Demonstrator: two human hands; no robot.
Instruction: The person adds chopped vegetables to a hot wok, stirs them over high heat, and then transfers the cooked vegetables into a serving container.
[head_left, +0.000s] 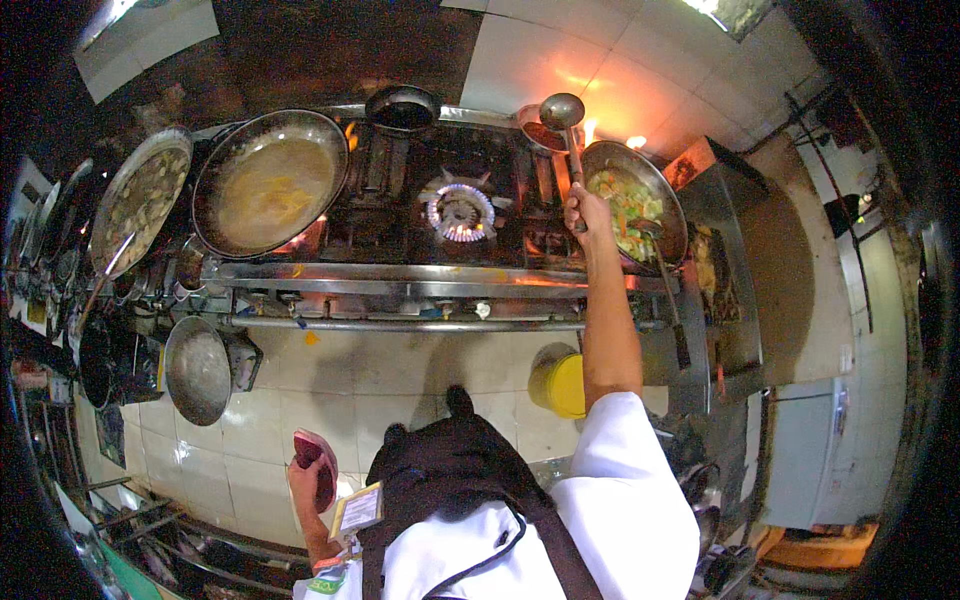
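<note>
My right hand (589, 213) grips the handle of a metal ladle (562, 112), whose bowl is over the back of the stove by a small reddish pot (541, 131). Just right of that hand, chopped vegetables (626, 202) fill a wok (671, 172) in which a long-handled spatula (670, 292) rests; flames rise behind it. My left hand (304, 476), low at my side, holds a dark red and pink object, perhaps folded cloth (319, 461). In the middle of the stove a gas burner (460, 213) burns with a blue ring and nothing on it.
A large wok of yellowish liquid (270, 187) stands left of the burner. Beyond it is a pan of chopped food in liquid (146, 195) with a utensil. A small black pan (403, 109) sits at the back. Below are a metal bowl (199, 371) and a yellow bucket (567, 385).
</note>
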